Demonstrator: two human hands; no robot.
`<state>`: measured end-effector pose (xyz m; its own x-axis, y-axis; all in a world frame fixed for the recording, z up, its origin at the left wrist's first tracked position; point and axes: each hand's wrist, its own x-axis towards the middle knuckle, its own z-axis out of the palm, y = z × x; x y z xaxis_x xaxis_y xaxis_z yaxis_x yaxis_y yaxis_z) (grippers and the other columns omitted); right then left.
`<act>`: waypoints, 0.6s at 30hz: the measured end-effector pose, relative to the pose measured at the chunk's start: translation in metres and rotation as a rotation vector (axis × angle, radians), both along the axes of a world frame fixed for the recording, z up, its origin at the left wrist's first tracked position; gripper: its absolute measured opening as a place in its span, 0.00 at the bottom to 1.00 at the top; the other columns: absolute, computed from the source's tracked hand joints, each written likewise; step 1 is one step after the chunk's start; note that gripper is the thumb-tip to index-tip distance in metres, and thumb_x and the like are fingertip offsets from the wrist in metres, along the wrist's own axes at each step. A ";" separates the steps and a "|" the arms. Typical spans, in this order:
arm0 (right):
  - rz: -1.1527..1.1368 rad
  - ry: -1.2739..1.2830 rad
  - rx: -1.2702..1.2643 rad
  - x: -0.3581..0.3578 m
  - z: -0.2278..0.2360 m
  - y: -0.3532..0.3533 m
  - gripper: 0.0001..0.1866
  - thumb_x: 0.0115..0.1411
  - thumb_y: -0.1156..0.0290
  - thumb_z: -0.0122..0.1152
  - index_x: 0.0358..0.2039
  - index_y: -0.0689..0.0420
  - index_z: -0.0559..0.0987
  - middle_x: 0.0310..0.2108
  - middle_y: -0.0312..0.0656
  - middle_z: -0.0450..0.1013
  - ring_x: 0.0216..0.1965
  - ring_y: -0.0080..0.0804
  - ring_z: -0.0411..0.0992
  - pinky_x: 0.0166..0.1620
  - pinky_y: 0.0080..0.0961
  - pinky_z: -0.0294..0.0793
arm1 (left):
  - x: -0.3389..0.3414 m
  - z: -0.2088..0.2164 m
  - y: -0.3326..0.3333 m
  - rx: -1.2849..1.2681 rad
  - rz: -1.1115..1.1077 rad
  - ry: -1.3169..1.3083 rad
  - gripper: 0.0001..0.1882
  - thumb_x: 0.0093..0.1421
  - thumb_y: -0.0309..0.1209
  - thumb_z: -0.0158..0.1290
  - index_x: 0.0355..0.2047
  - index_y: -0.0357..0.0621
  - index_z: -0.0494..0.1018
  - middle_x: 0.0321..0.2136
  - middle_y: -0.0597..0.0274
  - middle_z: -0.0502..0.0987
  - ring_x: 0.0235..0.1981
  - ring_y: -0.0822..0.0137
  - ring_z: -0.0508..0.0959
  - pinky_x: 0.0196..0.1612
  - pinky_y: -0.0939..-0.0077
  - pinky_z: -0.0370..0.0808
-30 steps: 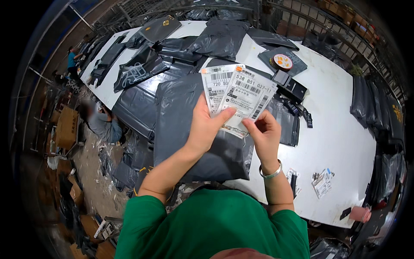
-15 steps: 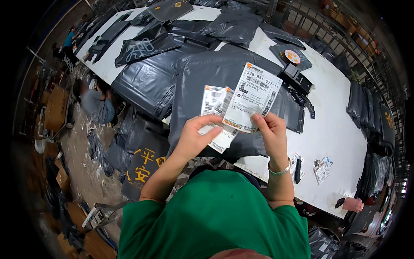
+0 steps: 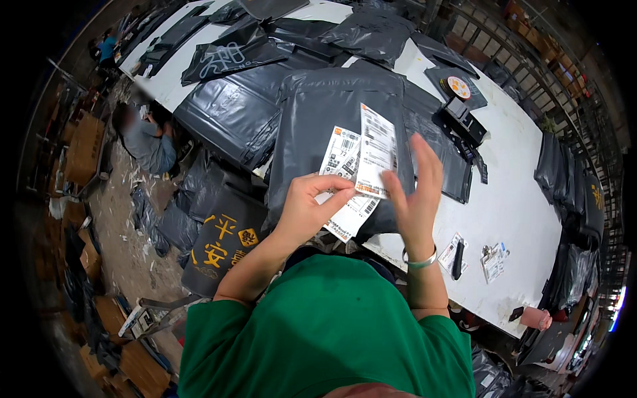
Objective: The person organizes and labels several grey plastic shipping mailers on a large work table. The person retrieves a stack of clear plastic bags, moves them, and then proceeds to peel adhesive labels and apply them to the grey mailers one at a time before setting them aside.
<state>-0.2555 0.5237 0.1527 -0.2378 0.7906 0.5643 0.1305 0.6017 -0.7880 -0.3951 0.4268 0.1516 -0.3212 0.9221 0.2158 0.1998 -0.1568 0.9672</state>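
Note:
My left hand (image 3: 310, 207) pinches a small fan of white printed shipping labels between thumb and fingers. The front label (image 3: 377, 147) is tilted and curves a little; other labels (image 3: 340, 147) show behind it and below the thumb. To its right my right hand (image 3: 419, 192) is open and slightly blurred, fingers raised, with the thumb close to the front label's edge. Whether the thumb touches it I cannot tell. Under both hands lies a large dark grey plastic mailer bag (image 3: 338, 89), puffed and smooth, on the white table (image 3: 511, 219).
More dark mailer bags (image 3: 229, 119) cover the table's left and far side. A black device (image 3: 461, 123) and a tape roll (image 3: 458, 87) sit to the right. Nearer are a black cutter (image 3: 458, 259), loose labels (image 3: 492, 263) and a pink cup (image 3: 536, 318). A person (image 3: 147, 142) sits at left.
My right hand has let go of the front label and opened, lifting its fingers. That label has turned and narrowed in view, while my left hand keeps its pinch.

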 end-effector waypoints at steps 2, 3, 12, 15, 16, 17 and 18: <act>0.084 -0.212 0.278 0.012 0.010 -0.015 0.14 0.43 0.72 0.65 0.33 0.58 0.76 0.35 0.41 0.73 0.39 0.35 0.70 0.42 0.28 0.67 | 0.001 0.004 0.001 0.046 0.004 0.049 0.03 0.49 0.22 0.53 0.24 0.33 0.73 0.21 0.62 0.75 0.24 0.75 0.74 0.27 0.84 0.67; 0.225 -0.197 0.210 0.009 0.003 -0.019 0.13 0.40 0.72 0.66 0.30 0.56 0.77 0.33 0.38 0.73 0.34 0.34 0.71 0.37 0.24 0.68 | 0.001 0.008 0.002 0.071 0.006 0.067 0.03 0.48 0.22 0.52 0.23 0.34 0.73 0.20 0.61 0.75 0.24 0.74 0.74 0.28 0.83 0.68; 0.634 0.046 -0.584 -0.023 -0.012 -0.017 0.06 0.54 0.76 0.55 0.30 0.66 0.76 0.26 0.37 0.74 0.30 0.17 0.70 0.34 0.16 0.69 | -0.013 0.004 -0.004 0.070 0.176 0.363 0.02 0.42 0.20 0.51 0.19 0.37 0.69 0.15 0.61 0.72 0.18 0.73 0.71 0.23 0.81 0.65; 0.662 0.046 -0.717 -0.028 -0.033 -0.003 0.08 0.54 0.73 0.55 0.30 0.65 0.77 0.26 0.36 0.74 0.28 0.19 0.70 0.32 0.16 0.70 | -0.019 -0.001 -0.008 0.079 0.161 0.288 0.02 0.42 0.20 0.51 0.17 0.37 0.69 0.15 0.62 0.71 0.18 0.73 0.71 0.22 0.81 0.64; 0.689 0.084 -0.809 -0.031 -0.042 0.005 0.08 0.54 0.73 0.54 0.30 0.64 0.77 0.26 0.36 0.74 0.27 0.20 0.71 0.32 0.16 0.70 | -0.022 -0.003 -0.009 0.090 0.145 0.241 0.02 0.41 0.19 0.51 0.17 0.38 0.68 0.15 0.62 0.71 0.18 0.73 0.71 0.22 0.81 0.64; 0.718 0.283 -1.109 -0.038 -0.040 0.016 0.09 0.55 0.70 0.53 0.31 0.63 0.76 0.27 0.37 0.74 0.26 0.21 0.71 0.32 0.17 0.71 | -0.032 -0.012 -0.022 0.016 0.050 -0.168 0.04 0.38 0.22 0.53 0.16 0.39 0.68 0.16 0.65 0.70 0.21 0.72 0.71 0.23 0.81 0.64; 0.740 0.402 -1.221 -0.044 -0.035 0.038 0.10 0.57 0.68 0.50 0.31 0.62 0.75 0.27 0.38 0.74 0.26 0.21 0.72 0.32 0.17 0.72 | -0.051 -0.034 -0.045 0.009 0.055 -0.472 0.07 0.37 0.27 0.54 0.18 0.40 0.68 0.19 0.64 0.71 0.22 0.71 0.71 0.24 0.79 0.66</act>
